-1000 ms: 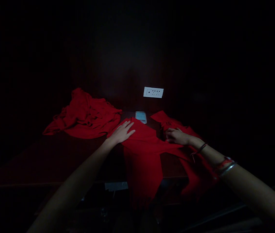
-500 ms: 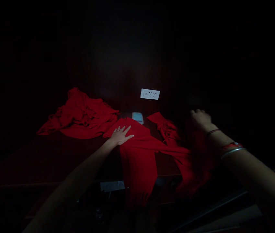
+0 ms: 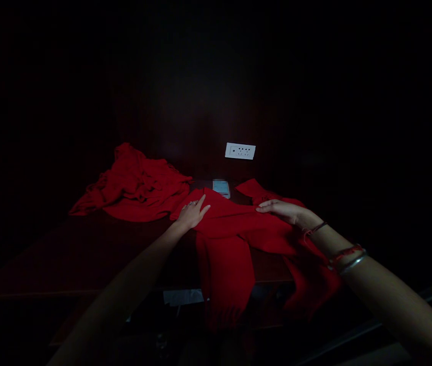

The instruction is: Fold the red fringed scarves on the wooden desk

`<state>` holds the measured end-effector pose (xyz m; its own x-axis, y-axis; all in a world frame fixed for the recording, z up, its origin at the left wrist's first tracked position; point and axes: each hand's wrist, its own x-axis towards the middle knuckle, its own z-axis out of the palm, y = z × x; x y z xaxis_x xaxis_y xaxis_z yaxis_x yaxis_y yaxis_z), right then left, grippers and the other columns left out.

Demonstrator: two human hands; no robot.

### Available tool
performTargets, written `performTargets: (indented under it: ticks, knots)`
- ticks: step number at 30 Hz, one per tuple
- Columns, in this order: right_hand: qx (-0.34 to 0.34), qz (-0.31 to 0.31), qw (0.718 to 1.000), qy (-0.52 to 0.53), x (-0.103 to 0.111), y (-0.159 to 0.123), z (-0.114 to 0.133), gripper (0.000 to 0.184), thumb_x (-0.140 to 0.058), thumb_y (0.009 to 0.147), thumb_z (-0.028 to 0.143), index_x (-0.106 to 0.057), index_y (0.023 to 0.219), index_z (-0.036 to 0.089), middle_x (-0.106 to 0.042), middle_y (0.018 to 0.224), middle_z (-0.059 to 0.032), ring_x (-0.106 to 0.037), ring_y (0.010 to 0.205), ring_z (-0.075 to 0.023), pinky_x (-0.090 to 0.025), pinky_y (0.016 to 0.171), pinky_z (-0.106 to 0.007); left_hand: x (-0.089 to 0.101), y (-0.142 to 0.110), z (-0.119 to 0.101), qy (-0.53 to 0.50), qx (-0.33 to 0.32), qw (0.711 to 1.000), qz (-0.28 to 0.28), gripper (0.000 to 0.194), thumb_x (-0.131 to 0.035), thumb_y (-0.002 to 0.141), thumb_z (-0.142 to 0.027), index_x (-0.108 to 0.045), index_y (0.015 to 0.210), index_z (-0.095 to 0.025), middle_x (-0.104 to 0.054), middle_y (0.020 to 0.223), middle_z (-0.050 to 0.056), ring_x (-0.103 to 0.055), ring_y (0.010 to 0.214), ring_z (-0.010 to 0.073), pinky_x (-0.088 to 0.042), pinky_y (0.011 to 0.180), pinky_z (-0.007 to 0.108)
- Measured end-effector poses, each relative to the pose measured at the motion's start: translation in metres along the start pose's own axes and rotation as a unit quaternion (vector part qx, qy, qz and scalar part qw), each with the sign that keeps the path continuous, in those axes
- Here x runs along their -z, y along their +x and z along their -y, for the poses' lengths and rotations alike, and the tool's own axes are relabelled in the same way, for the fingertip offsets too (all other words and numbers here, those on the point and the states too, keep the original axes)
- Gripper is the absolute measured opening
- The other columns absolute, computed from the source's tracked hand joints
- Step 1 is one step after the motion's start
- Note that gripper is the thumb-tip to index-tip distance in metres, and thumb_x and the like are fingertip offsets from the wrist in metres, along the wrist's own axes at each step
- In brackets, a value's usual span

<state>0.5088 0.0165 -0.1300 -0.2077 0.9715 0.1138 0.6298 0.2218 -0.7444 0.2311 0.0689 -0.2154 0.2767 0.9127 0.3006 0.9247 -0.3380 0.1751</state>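
A red fringed scarf (image 3: 225,259) lies across the dark table, with one end hanging over the front edge. My left hand (image 3: 191,214) rests on its folded part, fingers stretched out and thumb apart. At the scarf's upper edge, my right hand (image 3: 282,209) pinches the cloth between thumb and fingers. More red cloth (image 3: 307,284) drapes over the table's front at the right; whether it belongs to the same scarf I cannot tell. A crumpled heap of red fringed cloth (image 3: 135,188) sits to the left of my left hand.
A white socket plate (image 3: 240,151) is on the dark wall behind the table (image 3: 86,259). Beyond the scarf lies a small pale card-like item (image 3: 221,188), blurred. Under the table edge shows something whitish (image 3: 183,297). The surroundings are very dark.
My right hand has come left and inward from the far right and now grips the scarf's upper edge. The cloth there is spread wider. My left hand stays on the scarf.
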Motion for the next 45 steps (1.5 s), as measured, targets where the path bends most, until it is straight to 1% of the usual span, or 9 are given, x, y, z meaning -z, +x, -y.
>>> performTargets:
  ticks: [3, 7, 13, 18, 22, 27, 32, 37, 45]
  knots:
    - [-0.066, 0.108, 0.987, -0.102, 0.003, 0.001, 0.003, 0.015, -0.052, 0.069, 0.028, -0.062, 0.067, 0.016, -0.062, 0.068, -0.0056, -0.057, 0.061, -0.0168, -0.044, 0.056, -0.028, 0.003, -0.001, -0.001, -0.020, -0.005, 1.000, 0.023, 0.060, -0.014, 0.082, -0.053, -0.005, 0.131, -0.020, -0.040, 0.122, 0.012, -0.037, 0.111, 0.0240, -0.028, 0.088, 0.037]
    - [-0.062, 0.034, 0.951, -0.301, -0.018, -0.007, 0.006, 0.012, -0.049, 0.071, 0.020, -0.060, 0.070, 0.014, -0.060, 0.070, -0.0102, -0.056, 0.067, -0.0221, -0.041, 0.062, -0.033, 0.016, -0.007, -0.001, -0.008, -0.067, 0.996, 0.064, 0.069, -0.025, 0.074, -0.061, -0.005, 0.131, -0.027, -0.020, 0.134, 0.010, -0.015, 0.121, 0.0316, -0.017, 0.092, 0.048]
    - [0.178, 0.024, 0.932, -0.315, -0.069, -0.059, 0.013, 0.036, -0.045, 0.076, 0.033, -0.047, 0.109, 0.018, -0.051, 0.104, -0.0104, -0.048, 0.093, -0.0194, -0.038, 0.079, -0.032, 0.029, -0.007, 0.006, -0.025, -0.241, 0.970, 0.025, 0.044, -0.039, 0.078, -0.043, -0.039, 0.118, -0.025, -0.038, 0.120, 0.006, -0.038, 0.108, 0.0179, -0.028, 0.091, 0.027]
    - [0.163, 0.027, 0.950, -0.265, -0.069, -0.067, 0.008, 0.025, -0.035, 0.081, 0.023, -0.053, 0.097, 0.015, -0.057, 0.089, -0.0091, -0.052, 0.082, -0.0170, -0.039, 0.073, -0.030, 0.008, 0.003, 0.017, -0.025, -0.191, 0.973, 0.123, 0.042, -0.026, 0.084, -0.040, -0.034, 0.122, -0.025, -0.034, 0.127, 0.004, -0.031, 0.115, 0.0181, -0.024, 0.094, 0.033]
    - [0.135, 0.159, 0.972, -0.113, -0.021, -0.040, 0.010, 0.028, -0.040, 0.078, 0.035, -0.056, 0.087, 0.014, -0.059, 0.084, -0.0040, -0.052, 0.077, -0.0141, -0.040, 0.069, -0.025, -0.004, 0.009, 0.021, -0.047, -0.180, 0.977, 0.104, 0.044, -0.017, 0.087, -0.037, -0.029, 0.126, -0.021, -0.030, 0.131, 0.002, -0.024, 0.120, 0.0126, -0.018, 0.098, 0.028]
    - [0.067, 0.401, 0.903, -0.141, -0.001, -0.031, 0.020, 0.037, -0.046, 0.073, 0.042, -0.061, 0.088, 0.012, -0.060, 0.084, -0.0045, -0.053, 0.076, -0.0148, -0.040, 0.069, -0.025, 0.006, 0.011, 0.022, -0.020, -0.184, 0.980, 0.068, 0.043, -0.026, 0.085, -0.037, -0.036, 0.122, -0.017, -0.037, 0.127, 0.005, -0.031, 0.116, 0.0147, -0.022, 0.096, 0.027]
    - [0.187, 0.198, 0.936, -0.222, -0.046, -0.044, 0.032, 0.046, -0.045, 0.074, 0.044, -0.048, 0.112, 0.018, -0.052, 0.105, -0.0077, -0.048, 0.094, -0.0170, -0.035, 0.082, -0.029, 0.038, 0.003, 0.020, 0.027, -0.116, 0.992, -0.040, 0.032, -0.035, 0.081, -0.030, -0.051, 0.106, -0.019, -0.052, 0.107, 0.007, -0.048, 0.098, 0.0181, -0.036, 0.083, 0.028]
    - [0.233, 0.097, 0.902, -0.351, -0.096, -0.045, 0.044, 0.045, -0.049, 0.072, 0.045, -0.049, 0.110, 0.019, -0.051, 0.103, -0.0102, -0.045, 0.097, -0.0223, -0.034, 0.081, -0.036, 0.037, 0.003, 0.040, -0.003, -0.125, 0.990, 0.073, 0.033, -0.041, 0.078, -0.031, -0.052, 0.106, -0.018, -0.052, 0.109, 0.007, -0.047, 0.100, 0.0173, -0.034, 0.086, 0.026]
    - [0.286, 0.177, 0.931, -0.139, -0.090, -0.022, 0.049, 0.023, -0.038, 0.082, 0.023, -0.059, 0.085, 0.013, -0.060, 0.084, -0.0050, -0.053, 0.078, -0.0113, -0.038, 0.073, -0.021, 0.015, -0.001, 0.083, -0.177, -0.129, 0.970, 0.105, 0.040, -0.032, 0.078, -0.019, -0.045, 0.116, -0.019, -0.047, 0.118, 0.000, -0.046, 0.105, 0.0126, -0.033, 0.089, 0.023]
